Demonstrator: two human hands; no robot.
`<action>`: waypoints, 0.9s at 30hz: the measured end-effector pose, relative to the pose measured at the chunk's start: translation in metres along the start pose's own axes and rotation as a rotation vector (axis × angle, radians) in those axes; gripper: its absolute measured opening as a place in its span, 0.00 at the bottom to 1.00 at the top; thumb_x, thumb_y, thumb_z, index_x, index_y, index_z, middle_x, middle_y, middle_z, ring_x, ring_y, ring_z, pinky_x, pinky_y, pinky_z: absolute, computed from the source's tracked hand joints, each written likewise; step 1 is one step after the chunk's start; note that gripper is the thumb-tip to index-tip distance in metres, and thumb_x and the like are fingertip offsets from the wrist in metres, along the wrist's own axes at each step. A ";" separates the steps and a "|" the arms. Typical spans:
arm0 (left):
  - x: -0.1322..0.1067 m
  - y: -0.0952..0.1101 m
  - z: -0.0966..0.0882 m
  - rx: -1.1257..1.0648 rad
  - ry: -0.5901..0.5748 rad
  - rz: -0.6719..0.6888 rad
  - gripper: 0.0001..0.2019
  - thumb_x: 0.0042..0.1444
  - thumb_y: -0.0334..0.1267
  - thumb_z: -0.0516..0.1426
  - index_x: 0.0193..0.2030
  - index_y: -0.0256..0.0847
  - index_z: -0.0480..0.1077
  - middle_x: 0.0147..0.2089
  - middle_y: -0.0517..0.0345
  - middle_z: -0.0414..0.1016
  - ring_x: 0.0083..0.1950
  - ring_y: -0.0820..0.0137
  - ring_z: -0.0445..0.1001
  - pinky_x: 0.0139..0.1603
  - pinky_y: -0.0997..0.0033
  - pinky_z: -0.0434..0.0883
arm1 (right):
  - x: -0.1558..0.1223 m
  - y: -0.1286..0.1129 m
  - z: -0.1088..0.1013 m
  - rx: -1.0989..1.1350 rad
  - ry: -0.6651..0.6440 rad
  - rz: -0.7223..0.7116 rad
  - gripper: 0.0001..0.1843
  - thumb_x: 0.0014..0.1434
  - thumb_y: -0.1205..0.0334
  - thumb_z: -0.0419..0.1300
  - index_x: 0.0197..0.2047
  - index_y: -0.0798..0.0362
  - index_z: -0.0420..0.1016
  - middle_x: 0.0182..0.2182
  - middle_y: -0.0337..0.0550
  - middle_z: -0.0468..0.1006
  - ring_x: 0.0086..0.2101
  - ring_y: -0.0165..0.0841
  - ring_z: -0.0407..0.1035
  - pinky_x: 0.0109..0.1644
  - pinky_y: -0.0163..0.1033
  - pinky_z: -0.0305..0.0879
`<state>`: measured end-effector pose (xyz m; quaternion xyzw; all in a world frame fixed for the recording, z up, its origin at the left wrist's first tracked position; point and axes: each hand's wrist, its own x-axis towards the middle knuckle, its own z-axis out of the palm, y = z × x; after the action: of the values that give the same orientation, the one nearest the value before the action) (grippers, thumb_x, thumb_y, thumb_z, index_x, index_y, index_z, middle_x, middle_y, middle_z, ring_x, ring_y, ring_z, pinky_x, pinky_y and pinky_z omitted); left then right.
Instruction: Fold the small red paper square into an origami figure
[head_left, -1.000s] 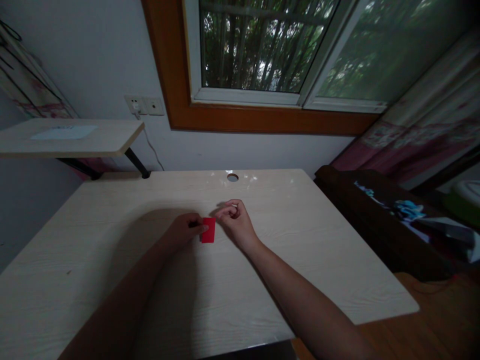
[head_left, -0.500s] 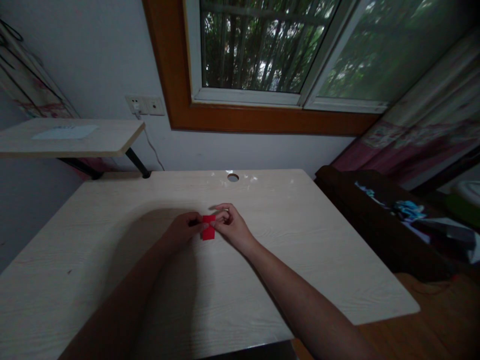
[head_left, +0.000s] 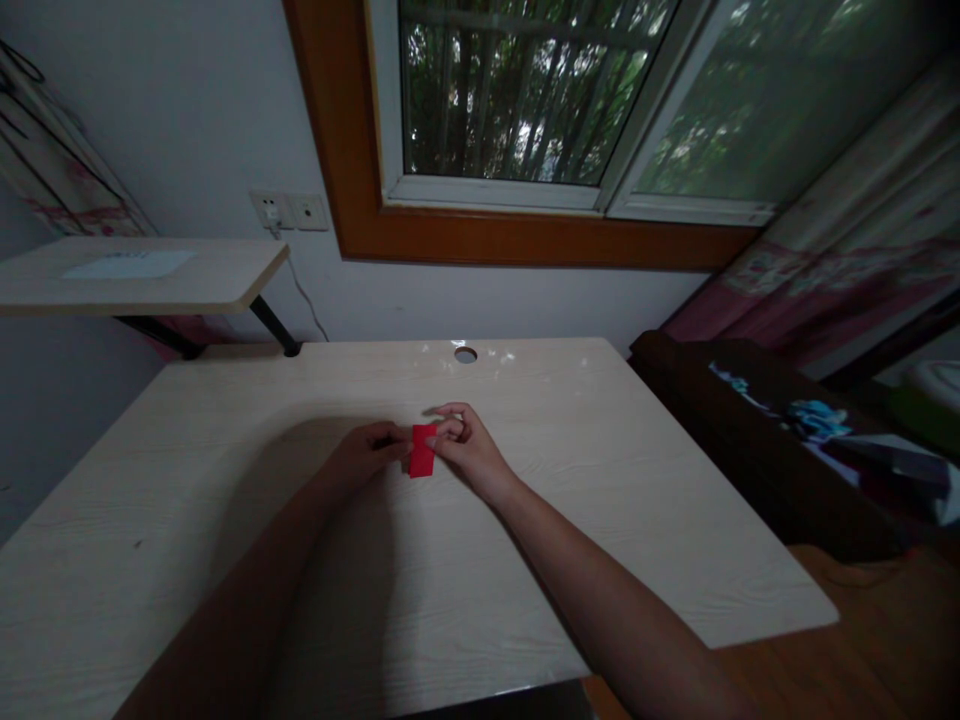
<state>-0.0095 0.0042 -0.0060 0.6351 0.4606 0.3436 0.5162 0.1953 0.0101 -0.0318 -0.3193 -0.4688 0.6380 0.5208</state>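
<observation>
A small red rectangle [head_left: 423, 460] is held over the pale desk [head_left: 510, 590], between both hands. Its right edge is pinched by the right hand [head_left: 474, 452], apparently for steadiness. The fingertips of the left hand [head_left: 360, 456] are placed at its left edge, perhaps for support; whether it is gripped there cannot be told.

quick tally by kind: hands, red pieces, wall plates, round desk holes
Hands, left hand and right hand: 2
Red piece: 1
Wall plates: 2
Round desk hole: 1
Total: 6
</observation>
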 end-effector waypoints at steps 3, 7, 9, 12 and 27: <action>0.000 -0.001 0.000 0.016 0.017 0.005 0.11 0.52 0.44 0.62 0.30 0.37 0.74 0.29 0.60 0.74 0.33 0.70 0.70 0.38 0.72 0.65 | -0.001 0.000 0.001 0.008 -0.029 0.007 0.25 0.48 0.64 0.71 0.47 0.47 0.68 0.27 0.30 0.75 0.26 0.26 0.68 0.34 0.34 0.63; 0.000 -0.001 0.000 0.054 0.029 0.012 0.12 0.51 0.45 0.63 0.28 0.37 0.73 0.28 0.61 0.73 0.32 0.70 0.70 0.37 0.72 0.65 | -0.001 0.002 0.000 0.009 -0.068 0.011 0.25 0.48 0.64 0.72 0.48 0.47 0.68 0.27 0.30 0.75 0.25 0.26 0.68 0.34 0.34 0.63; 0.001 -0.002 0.000 0.066 0.024 0.011 0.12 0.51 0.45 0.63 0.28 0.37 0.73 0.27 0.61 0.73 0.31 0.71 0.69 0.36 0.72 0.65 | -0.001 0.002 0.000 0.014 -0.068 0.011 0.26 0.48 0.64 0.72 0.48 0.47 0.69 0.27 0.30 0.75 0.25 0.26 0.68 0.34 0.33 0.63; 0.002 -0.004 -0.001 0.060 0.000 0.013 0.12 0.51 0.45 0.62 0.29 0.37 0.73 0.28 0.61 0.74 0.32 0.70 0.70 0.38 0.72 0.66 | -0.001 0.001 0.000 0.034 -0.058 0.020 0.26 0.47 0.64 0.73 0.48 0.47 0.68 0.27 0.30 0.76 0.26 0.26 0.69 0.34 0.33 0.64; 0.002 -0.005 -0.002 0.072 -0.017 0.013 0.13 0.51 0.46 0.63 0.30 0.37 0.74 0.29 0.60 0.75 0.32 0.70 0.71 0.38 0.71 0.66 | -0.003 0.000 0.003 0.028 -0.114 0.051 0.30 0.46 0.58 0.74 0.50 0.47 0.67 0.29 0.32 0.78 0.27 0.29 0.72 0.36 0.36 0.68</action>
<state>-0.0115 0.0069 -0.0110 0.6590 0.4641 0.3247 0.4949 0.1936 0.0062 -0.0308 -0.2869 -0.4806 0.6747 0.4812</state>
